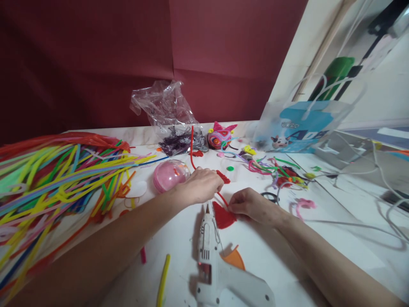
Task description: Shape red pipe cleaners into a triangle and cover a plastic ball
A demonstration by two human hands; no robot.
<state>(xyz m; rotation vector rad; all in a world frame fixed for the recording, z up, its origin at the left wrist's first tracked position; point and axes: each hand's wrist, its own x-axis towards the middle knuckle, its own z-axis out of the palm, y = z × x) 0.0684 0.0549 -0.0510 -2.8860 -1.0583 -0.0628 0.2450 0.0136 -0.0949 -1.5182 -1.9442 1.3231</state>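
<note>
A red pipe cleaner (192, 147) stands up behind my left hand (204, 184), runs through its closed fingers and slants down to my right hand (247, 202). My right hand pinches its lower end at the edge of a red fan-shaped piece (223, 216) lying on the table. Exactly how the fingertips meet that piece is partly hidden. Just beyond my left fingers lies another small red piece (223, 176). A white hot glue gun (207, 243) rests between my forearms, its nozzle pointing away from me. Beside my left wrist sits a pink and clear capsule (169, 175).
Loose coloured pipe cleaners (79, 170) cover the left side. At the back are a clear plastic bag (166, 106), a pink decorated figure (221, 137) and a blue-white bag (297, 128). White cables (380, 179) trail on the right. An orange piece (234, 257) lies by the glue gun.
</note>
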